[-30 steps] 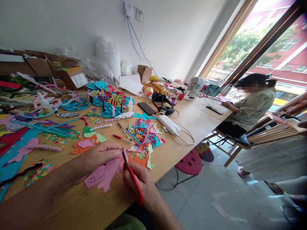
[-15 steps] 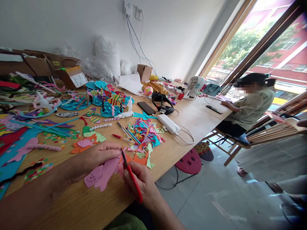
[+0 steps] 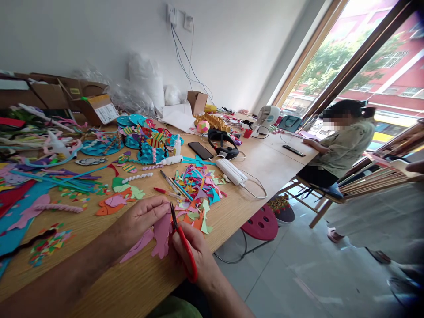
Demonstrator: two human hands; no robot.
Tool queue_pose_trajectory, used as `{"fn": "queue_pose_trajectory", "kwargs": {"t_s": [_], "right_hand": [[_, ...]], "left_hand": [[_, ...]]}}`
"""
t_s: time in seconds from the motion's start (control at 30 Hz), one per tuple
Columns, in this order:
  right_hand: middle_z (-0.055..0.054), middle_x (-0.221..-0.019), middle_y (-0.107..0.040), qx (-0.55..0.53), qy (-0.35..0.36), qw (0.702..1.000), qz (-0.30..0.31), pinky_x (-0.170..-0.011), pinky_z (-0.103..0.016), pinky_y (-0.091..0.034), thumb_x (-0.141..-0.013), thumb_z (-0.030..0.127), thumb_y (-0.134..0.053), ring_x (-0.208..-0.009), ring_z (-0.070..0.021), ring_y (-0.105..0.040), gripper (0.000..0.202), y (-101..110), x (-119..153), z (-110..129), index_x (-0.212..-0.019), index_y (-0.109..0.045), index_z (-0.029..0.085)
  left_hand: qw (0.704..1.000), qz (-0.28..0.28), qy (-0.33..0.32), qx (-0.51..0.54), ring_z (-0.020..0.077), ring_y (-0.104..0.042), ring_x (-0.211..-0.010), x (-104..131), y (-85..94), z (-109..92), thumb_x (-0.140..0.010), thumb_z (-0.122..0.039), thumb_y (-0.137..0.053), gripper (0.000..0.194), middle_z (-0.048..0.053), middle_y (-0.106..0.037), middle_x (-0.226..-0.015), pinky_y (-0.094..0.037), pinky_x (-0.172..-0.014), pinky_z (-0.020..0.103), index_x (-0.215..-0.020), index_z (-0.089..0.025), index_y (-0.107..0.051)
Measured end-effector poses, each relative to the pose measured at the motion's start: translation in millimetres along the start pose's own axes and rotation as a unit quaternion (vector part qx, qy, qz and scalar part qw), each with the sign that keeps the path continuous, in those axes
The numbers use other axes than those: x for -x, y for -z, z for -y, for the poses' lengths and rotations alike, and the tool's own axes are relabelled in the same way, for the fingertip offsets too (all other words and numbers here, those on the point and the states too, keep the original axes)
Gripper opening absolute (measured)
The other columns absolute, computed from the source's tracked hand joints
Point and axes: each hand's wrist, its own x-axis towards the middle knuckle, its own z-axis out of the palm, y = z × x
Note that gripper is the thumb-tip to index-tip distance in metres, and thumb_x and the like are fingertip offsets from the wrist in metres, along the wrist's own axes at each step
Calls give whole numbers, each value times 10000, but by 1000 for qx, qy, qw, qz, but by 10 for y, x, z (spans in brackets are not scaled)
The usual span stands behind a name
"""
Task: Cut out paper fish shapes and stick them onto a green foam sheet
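Between the fingers of my left hand (image 3: 149, 215) is a pink foam or paper piece (image 3: 162, 236), hanging down with a fish-like outline. A second pink strip (image 3: 138, 247) slants out below that hand. My right hand (image 3: 194, 249) is closed round the red handles of a pair of scissors (image 3: 188, 251). Their dark blades point up beside the pink piece's upper right edge, close to my left fingertips. Left of my hands lie orange and pink fish cutouts (image 3: 112, 204) and a green one (image 3: 134, 191).
Coloured scraps (image 3: 198, 185), pens (image 3: 170, 183) and a white power strip (image 3: 231, 171) lie beyond my hands. A phone (image 3: 200, 150) and a black headset (image 3: 223, 143) are farther back. Blue decorated pieces (image 3: 152, 152) stand left. Another person (image 3: 344, 137) sits at the far right end.
The pink piece has turned in my left hand and now hangs more upright, its drawn fish face out of sight. The scissor blades have swung slightly more upright. The view has shifted a little.
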Motion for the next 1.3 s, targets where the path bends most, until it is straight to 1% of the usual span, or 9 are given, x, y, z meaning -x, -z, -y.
{"fn": "queue_pose_trajectory", "kwargs": {"t_s": [0.07, 0.17, 0.27, 0.43, 0.63, 0.77, 0.93, 1.13, 1.3], "right_hand": [[47, -524, -454, -2, 1, 1000, -3, -454, -207, -289, -825, 633, -498, -488, -85, -393, 482, -4, -1, 4, -634, -420, 198], [52, -509, -446, -1, 0, 1000, -10, -441, -206, -275, -832, 601, -507, -471, -81, -383, 460, -1, -6, -2, -630, -419, 197], [48, -516, -452, 2, -4, 1000, -15, -438, -204, -271, -824, 600, -519, -472, -80, -384, 458, 5, -10, -12, -633, -426, 194], [49, -509, -439, 2, -20, 1000, -21, -431, -198, -269, -811, 601, -525, -462, -75, -375, 463, -6, -7, -7, -619, -425, 192], [52, -529, -417, 9, -14, 1000, -27, -436, -193, -275, -814, 558, -545, -479, -73, -359, 434, -11, -16, 6, -618, -423, 190], [55, -533, -407, 4, -18, 1000, -23, -437, -193, -275, -800, 563, -568, -480, -74, -356, 434, -11, -20, 7, -629, -424, 191], [53, -531, -413, 12, -15, 1000, -22, -437, -195, -273, -828, 554, -539, -482, -75, -356, 430, 2, -15, -40, -628, -422, 192], [55, -533, -427, 12, -12, 1000, -26, -438, -196, -270, -843, 489, -553, -478, -71, -357, 399, 17, -2, -106, -616, -415, 192], [58, -541, -407, 7, -12, 1000, -25, -440, -189, -277, -840, 382, -555, -483, -67, -341, 343, 29, 9, -89, -596, -408, 191]], "left_hand": [[999, -16, -16, -36, 132, -417, -577, 2, -21, -17, -765, -468, -557, 324, -37, -458, -588, -380, -542, 235, -603, -199, -479], [997, -27, -15, -68, 147, -431, -598, 8, -27, -14, -764, -453, -538, 307, -28, -464, -593, -386, -563, 245, -597, -202, -478], [998, -17, -7, -68, 149, -434, -590, 9, -20, 14, -764, -458, -530, 304, -23, -473, -592, -387, -552, 245, -605, -202, -492], [998, -8, -20, -64, 147, -432, -592, -7, -7, 50, -772, -445, -529, 292, -26, -471, -596, -378, -552, 241, -609, -205, -489], [999, -2, 5, -49, 131, -400, -556, 5, -28, 7, -738, -477, -537, 322, -40, -436, -571, -354, -518, 232, -590, -204, -452], [999, 17, 7, -42, 115, -368, -525, 14, -40, -34, -728, -498, -535, 351, -47, -410, -550, -323, -491, 226, -569, -203, -431], [999, 21, 10, -30, 111, -365, -514, 9, -41, -47, -736, -494, -532, 344, -54, -406, -545, -323, -485, 225, -579, -206, -430], [999, 36, 13, -23, 111, -371, -498, -8, -17, 23, -735, -528, -546, 365, -55, -412, -543, -313, -455, 222, -594, -206, -449], [997, 61, 37, -37, 109, -360, -476, -27, 51, 35, -721, -533, -562, 366, -54, -425, -525, -300, -444, 222, -590, -205, -466]]}}
